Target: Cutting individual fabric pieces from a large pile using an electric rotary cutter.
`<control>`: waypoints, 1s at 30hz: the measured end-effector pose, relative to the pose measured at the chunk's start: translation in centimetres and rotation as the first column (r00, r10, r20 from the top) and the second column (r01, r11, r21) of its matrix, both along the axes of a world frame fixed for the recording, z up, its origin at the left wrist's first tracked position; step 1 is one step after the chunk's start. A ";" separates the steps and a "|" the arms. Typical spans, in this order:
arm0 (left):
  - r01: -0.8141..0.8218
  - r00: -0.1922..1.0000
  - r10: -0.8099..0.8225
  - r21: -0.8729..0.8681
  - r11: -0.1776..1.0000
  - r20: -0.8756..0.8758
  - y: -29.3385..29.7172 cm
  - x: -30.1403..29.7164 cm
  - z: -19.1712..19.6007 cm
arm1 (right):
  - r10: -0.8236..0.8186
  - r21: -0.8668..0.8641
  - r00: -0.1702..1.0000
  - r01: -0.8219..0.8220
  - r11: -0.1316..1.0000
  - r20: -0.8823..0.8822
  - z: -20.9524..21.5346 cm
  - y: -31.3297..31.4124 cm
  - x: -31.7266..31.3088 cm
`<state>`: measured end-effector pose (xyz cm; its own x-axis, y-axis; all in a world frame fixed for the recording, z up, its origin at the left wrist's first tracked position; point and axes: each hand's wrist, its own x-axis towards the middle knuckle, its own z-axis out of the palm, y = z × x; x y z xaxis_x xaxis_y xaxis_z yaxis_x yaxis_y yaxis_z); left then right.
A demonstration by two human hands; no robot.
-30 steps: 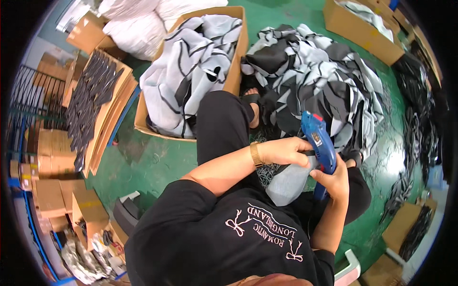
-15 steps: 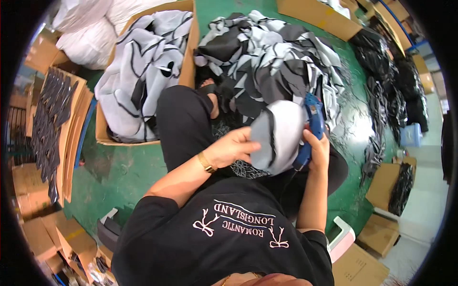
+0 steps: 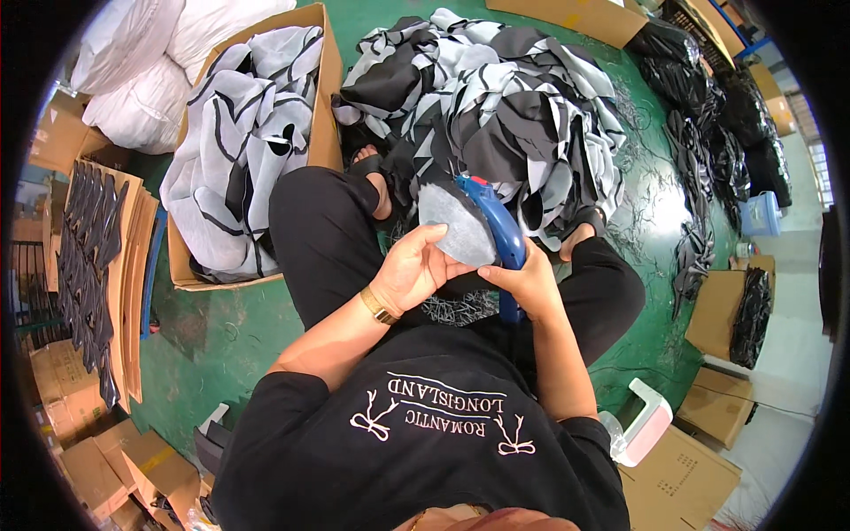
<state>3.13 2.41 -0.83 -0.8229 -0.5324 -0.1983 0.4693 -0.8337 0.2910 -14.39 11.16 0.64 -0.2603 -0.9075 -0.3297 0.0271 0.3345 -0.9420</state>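
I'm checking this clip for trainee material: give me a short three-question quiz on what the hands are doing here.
1. True or false: the left hand holds the grey fabric piece.
2. Which hand grips the blue tool? A) left hand B) right hand C) neither
3. Fill in: the cardboard box at the person's left is filled with grey and ____ fabric.

Key: 1 true; 2 B; 3 black.
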 end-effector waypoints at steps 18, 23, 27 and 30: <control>-0.199 0.844 0.335 -0.335 0.921 0.419 -1.5 -0.1 1.6 | -0.030 0.074 0.994 0.022 0.997 0.109 4.7 6.0 -2.4; -0.197 0.869 0.321 -0.332 0.922 0.376 -1.6 -0.4 1.9 | 0.055 0.166 0.997 -0.063 0.984 0.054 4.3 7.5 -2.0; -0.227 0.864 0.342 -0.320 0.920 0.370 -1.5 -0.5 2.4 | 0.037 0.175 0.994 -0.054 0.983 0.099 4.2 7.8 -1.8; -0.221 0.858 0.351 -0.347 0.912 0.376 -1.3 -0.5 2.6 | 0.033 0.188 0.996 -0.048 0.981 0.081 4.3 7.5 -1.7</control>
<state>2.59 1.08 1.79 -0.4962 -0.8165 -0.2952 0.4513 -0.5330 0.7157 -16.10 18.71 4.91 -0.1919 -0.8359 -0.5143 0.0806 0.5089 -0.8571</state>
